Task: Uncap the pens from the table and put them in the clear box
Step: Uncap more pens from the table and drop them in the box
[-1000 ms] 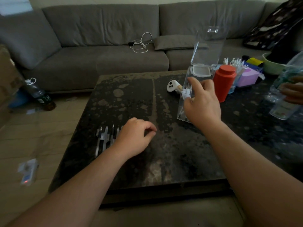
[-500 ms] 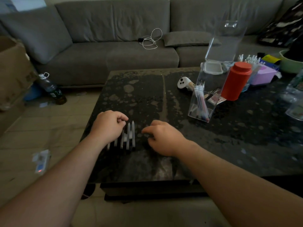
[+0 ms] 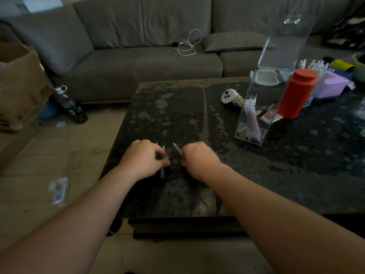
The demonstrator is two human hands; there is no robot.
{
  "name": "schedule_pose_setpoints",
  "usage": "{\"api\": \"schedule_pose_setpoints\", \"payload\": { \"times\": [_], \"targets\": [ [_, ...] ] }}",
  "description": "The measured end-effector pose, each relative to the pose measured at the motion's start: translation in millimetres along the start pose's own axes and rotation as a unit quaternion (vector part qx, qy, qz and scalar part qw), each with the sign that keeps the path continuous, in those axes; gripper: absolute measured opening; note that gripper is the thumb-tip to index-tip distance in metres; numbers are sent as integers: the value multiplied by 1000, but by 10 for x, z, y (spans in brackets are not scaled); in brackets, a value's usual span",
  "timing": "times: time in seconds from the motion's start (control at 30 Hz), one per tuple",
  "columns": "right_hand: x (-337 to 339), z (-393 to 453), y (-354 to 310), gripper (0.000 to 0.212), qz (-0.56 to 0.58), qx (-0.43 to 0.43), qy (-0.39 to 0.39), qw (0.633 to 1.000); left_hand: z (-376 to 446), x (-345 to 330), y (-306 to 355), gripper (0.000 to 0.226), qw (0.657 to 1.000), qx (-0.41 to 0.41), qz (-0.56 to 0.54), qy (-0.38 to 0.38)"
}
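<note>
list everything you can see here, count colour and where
pens on table: a few, exact count hidden, pale grey, near edge under the left hand
pen in right hand: one, pale grey, tip pointing up-left
clear box: one, transparent, lid open, right of centre, pens inside
red canister: one, red, right of the box
game controller: one, white, left of the box
purple container: one, lilac, far right
table: one, dark speckled
sofa: one, grey, behind the table
white cable: one, on the sofa seat
bottle: one, dark, on the floor
cardboard box: one, brown, far left
left hand: closed over the pens
right hand: closed on one pen
</note>
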State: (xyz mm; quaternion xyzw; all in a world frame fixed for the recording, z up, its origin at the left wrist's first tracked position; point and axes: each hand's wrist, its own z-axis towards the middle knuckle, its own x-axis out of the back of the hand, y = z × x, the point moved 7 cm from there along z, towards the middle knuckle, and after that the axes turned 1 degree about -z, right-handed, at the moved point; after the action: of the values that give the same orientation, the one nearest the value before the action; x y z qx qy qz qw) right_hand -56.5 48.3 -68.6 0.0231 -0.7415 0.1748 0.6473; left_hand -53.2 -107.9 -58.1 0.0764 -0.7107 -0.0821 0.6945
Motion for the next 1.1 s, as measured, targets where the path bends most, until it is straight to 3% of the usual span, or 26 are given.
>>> {"api": "schedule_pose_setpoints", "payload": {
  "times": [0.13,0.4,0.57,0.67,0.87,1.1],
  "targets": [
    [118,-64,225,32,34,-38,-39,998,16,-10,142,41,995,-16,100,13],
    [84,-192,512,45,29,-46,-114,992,-11,-32,344,33,994,-39,103,16],
    [159,-242,750,42,79,-54,-94,991,-24,-1,424,24,995,-18,85,48],
    [278,-263,898,33,130,-64,-61,988,-26,22,418,22,998,2,18,57],
    [418,-334,1072,28,146,-62,-44,986,-37,-48,471,24,991,14,-136,6],
    [572,-382,1025,20,125,-1,53,991,-64,-48,461,24,938,37,-342,40]
  ]
}}
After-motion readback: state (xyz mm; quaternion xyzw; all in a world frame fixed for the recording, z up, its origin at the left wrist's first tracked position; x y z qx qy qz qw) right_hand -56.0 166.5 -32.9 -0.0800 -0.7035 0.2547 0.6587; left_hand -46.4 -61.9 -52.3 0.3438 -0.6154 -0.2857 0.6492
